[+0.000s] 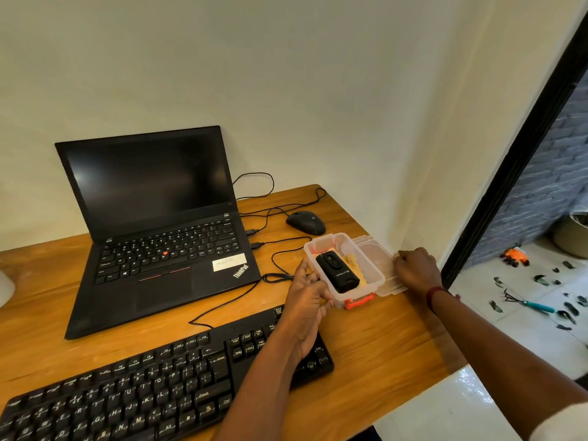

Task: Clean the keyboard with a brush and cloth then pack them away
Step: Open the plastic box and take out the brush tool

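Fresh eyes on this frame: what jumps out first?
The clear box near the desk's right edge, held by the left hand, with a black gadget and a yellow cloth inside. The right hand grips its lid, lying flat beside it. Behind and to the left stands an open laptop with a dark screen, and a black keyboard lies along the near edge.

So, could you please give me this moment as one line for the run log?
stage: packing | box: open, brush and cloth inside | left hand: grips box | right hand: grips lid beside box
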